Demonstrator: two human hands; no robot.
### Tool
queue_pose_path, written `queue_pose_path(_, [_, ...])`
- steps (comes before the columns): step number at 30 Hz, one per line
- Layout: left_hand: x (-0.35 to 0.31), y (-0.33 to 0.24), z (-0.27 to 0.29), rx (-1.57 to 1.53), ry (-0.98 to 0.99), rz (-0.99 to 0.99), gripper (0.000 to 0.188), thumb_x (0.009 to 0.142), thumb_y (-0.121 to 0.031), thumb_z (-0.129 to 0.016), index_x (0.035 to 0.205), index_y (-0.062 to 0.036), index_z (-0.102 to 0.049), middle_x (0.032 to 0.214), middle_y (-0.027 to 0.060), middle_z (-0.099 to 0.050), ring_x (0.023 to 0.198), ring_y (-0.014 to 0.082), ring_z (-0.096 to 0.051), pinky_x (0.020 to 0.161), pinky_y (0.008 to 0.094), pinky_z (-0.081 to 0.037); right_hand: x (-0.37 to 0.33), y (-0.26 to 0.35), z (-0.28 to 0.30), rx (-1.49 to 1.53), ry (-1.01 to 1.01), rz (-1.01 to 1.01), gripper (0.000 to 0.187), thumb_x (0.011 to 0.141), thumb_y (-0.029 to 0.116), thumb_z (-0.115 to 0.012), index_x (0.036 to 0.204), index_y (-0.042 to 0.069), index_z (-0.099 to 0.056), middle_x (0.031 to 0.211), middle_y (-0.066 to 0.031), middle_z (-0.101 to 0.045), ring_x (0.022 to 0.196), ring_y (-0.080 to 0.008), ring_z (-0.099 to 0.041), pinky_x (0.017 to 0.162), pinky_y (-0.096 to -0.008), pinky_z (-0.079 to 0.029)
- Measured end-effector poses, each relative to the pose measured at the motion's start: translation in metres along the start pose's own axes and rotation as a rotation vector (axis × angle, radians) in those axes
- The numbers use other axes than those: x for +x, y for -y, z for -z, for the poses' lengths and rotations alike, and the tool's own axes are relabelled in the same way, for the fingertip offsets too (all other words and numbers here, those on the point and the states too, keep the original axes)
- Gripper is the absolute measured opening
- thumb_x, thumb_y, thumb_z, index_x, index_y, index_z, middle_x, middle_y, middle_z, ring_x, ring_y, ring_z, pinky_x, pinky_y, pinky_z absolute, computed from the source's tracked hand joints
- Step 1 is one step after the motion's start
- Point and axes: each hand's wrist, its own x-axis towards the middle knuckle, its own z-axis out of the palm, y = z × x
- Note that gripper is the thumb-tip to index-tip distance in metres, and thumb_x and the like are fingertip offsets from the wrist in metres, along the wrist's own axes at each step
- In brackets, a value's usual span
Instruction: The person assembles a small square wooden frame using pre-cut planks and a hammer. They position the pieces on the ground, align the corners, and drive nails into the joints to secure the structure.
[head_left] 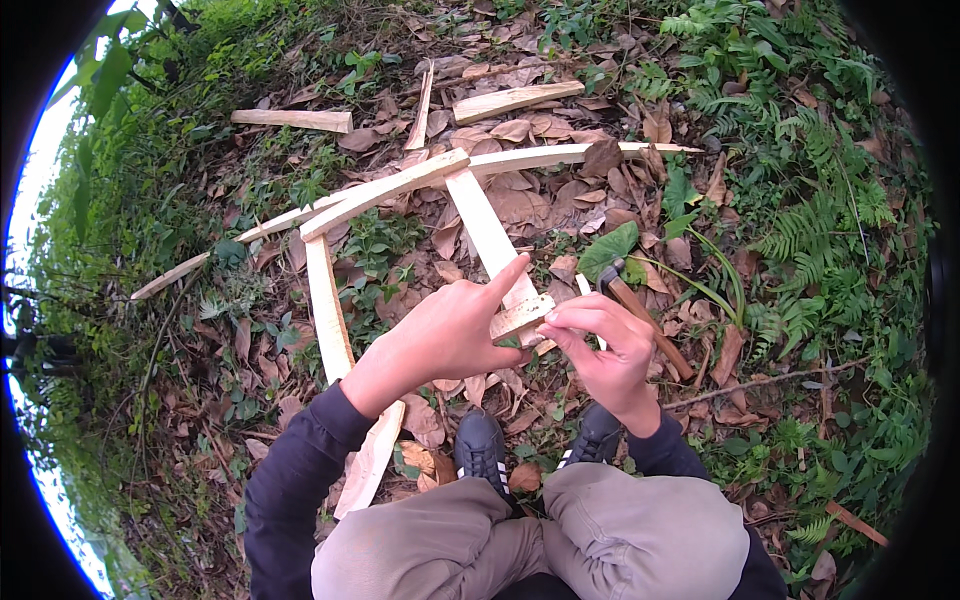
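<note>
My left hand (pixel 440 330) holds the end of a short pale wooden piece (pixel 520 317), its thumb below and its index finger stretched along a longer wooden slat (pixel 485 220). At the other end of that piece, my right hand (pixel 605 350) has thumb and fingertips pinched together; what lies between them is too small to make out. The slat runs away from me to a crossing wooden bar (pixel 385 196). A second slat (pixel 328 305) joins that bar's left end and passes under my left wrist. Beside my right hand lies a hammer (pixel 650 325) with a wooden handle.
Dry brown leaves (pixel 520 205) and low green plants cover the ground. Loose wooden strips (pixel 520 101) lie beyond the frame, and long thin strips (pixel 560 156) pass behind it. Ferns (pixel 810 240) grow on the right. My shoes (pixel 482 450) are close below my hands.
</note>
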Motion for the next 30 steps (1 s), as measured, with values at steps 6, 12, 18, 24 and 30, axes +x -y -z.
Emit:
queue_pose_path(6, [0.003,0.003,0.001,0.004,-0.010,-0.018,0.104,0.074,-0.037,-0.082,0.154,-0.0016,-0.026,0.089,0.0303,-0.068,0.083,0.0456,-0.068,0.076,0.0482,-0.054,0.001,0.002,-0.001,-0.004,-0.014,0.001,0.021,0.076,-0.004,-0.080,0.094,0.002,-0.072,0.088,-0.0100,-0.071,0.076,-0.0214,-0.070,0.066,-0.0311,-0.056])
queue_pose_path(12, [0.003,-0.002,0.005,0.031,-0.006,-0.015,0.105,0.077,-0.054,-0.079,0.152,0.0015,-0.030,0.079,0.0290,-0.066,0.080,0.0453,-0.068,0.074,0.0485,-0.053,0.003,0.001,0.004,-0.031,-0.028,-0.007,0.020,0.079,-0.005,-0.078,0.097,0.001,-0.072,0.090,-0.0104,-0.072,0.078,-0.0211,-0.070,0.067,-0.0312,-0.056])
queue_pose_path(18, [0.005,-0.005,0.005,0.015,-0.018,0.009,0.102,0.080,-0.059,-0.075,0.149,0.0040,-0.035,0.078,0.0294,-0.066,0.079,0.0454,-0.068,0.074,0.0489,-0.053,0.015,0.002,0.003,-0.037,-0.046,0.002,0.019,0.079,-0.006,-0.076,0.097,0.000,-0.072,0.090,-0.0114,-0.072,0.079,-0.0223,-0.071,0.068,-0.0308,-0.056])
queue_pose_path(24, [0.004,-0.002,0.004,0.023,-0.024,-0.009,0.100,0.080,-0.058,-0.076,0.148,0.0043,-0.037,0.083,0.0316,-0.066,0.081,0.0458,-0.068,0.076,0.0488,-0.053,0.026,0.003,-0.003,-0.073,0.021,0.019,0.019,0.080,-0.005,-0.075,0.098,0.000,-0.072,0.091,-0.0113,-0.071,0.080,-0.0230,-0.070,0.067,-0.0312,-0.056])
queue_pose_path(30, [0.006,-0.001,0.005,0.032,-0.046,-0.028,0.102,0.078,-0.058,-0.077,0.148,0.0046,-0.037,0.085,0.0324,-0.066,0.084,0.0463,-0.068,0.076,0.0486,-0.053,0.028,0.002,0.001,-0.113,0.009,0.045,0.020,0.080,-0.004,-0.075,0.099,0.001,-0.073,0.093,-0.0099,-0.072,0.079,-0.0225,-0.071,0.067,-0.0313,-0.057])
